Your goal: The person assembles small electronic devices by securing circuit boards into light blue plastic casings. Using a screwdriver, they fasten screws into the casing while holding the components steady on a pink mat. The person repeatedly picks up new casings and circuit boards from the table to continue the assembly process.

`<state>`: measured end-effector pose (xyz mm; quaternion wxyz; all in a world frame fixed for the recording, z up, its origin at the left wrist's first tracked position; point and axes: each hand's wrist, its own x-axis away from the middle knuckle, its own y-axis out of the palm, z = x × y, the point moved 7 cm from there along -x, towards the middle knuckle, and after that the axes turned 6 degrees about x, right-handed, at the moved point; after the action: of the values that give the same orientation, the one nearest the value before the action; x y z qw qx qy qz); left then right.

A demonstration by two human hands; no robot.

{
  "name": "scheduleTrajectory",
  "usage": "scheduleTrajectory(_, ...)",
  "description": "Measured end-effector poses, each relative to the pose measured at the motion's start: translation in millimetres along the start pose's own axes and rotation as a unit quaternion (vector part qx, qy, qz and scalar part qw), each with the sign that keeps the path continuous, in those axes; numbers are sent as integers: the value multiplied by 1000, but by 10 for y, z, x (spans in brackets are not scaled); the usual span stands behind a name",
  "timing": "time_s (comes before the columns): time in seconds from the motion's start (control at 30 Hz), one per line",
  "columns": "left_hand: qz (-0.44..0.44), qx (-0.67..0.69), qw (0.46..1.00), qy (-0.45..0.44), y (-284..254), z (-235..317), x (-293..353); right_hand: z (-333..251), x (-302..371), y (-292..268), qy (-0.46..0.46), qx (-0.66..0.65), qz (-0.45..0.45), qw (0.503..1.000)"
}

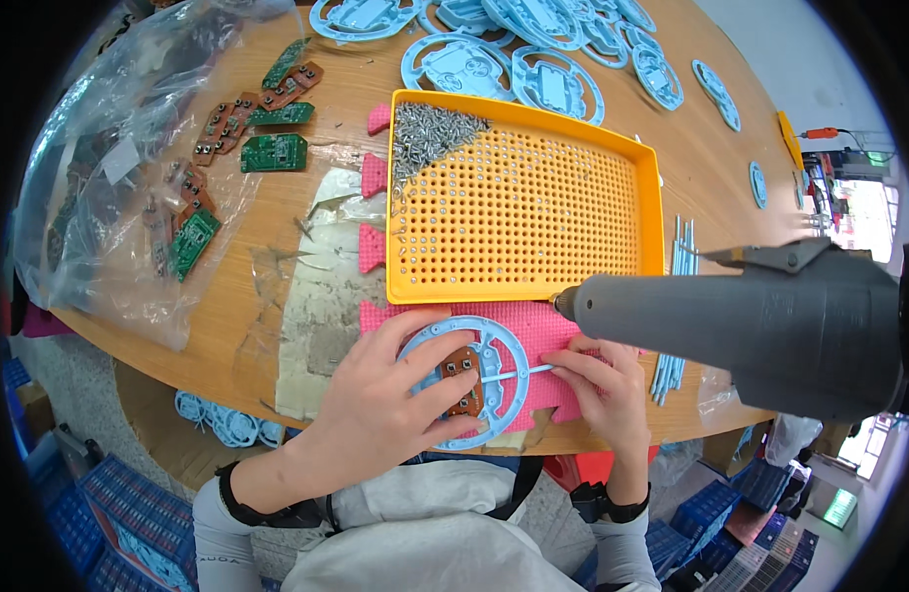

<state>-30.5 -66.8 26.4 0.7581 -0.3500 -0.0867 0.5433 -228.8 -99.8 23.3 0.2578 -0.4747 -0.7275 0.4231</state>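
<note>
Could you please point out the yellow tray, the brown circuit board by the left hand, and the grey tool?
Yellow tray (474, 295): head view, on its near rim.
Brown circuit board (459, 362): head view, on its upper part.
Grey tool (691, 321): head view, on its body.

smooth plastic wheel (492, 397), plastic tray (524, 294), shiny metal screws (427, 138)

The left hand (400, 390) spreads over a light-blue ring frame (491, 357) and the brown circuit board (461, 362) inside it, near a pink mat (545, 331); the right hand (603, 380) pinches a blue rod (519, 374) crossing the frame's rim. Beyond, a yellow perforated tray (533, 227) holds screws (427, 140), heaped far left.
</note>
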Motion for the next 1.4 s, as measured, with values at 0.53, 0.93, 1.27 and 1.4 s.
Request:
scheduleTrajectory(0.53,6,34,999,-10,-2,-81,35,-609,-744,-355,-75,-383,187,902)
scheduleTrajectory(0.93,10,50,999,4,-15,-90,15,-1045,-1390,-658,-243,-406,99,876)
scheduleTrajectory(1.27,18,42,999,12,2,-93,28,-937,-1614,-295,-267,-384,102,878)
scheduleTrajectory(1.4,16,44,999,11,7,-98,26,-928,-1635,-257,-267,-377,99,881)
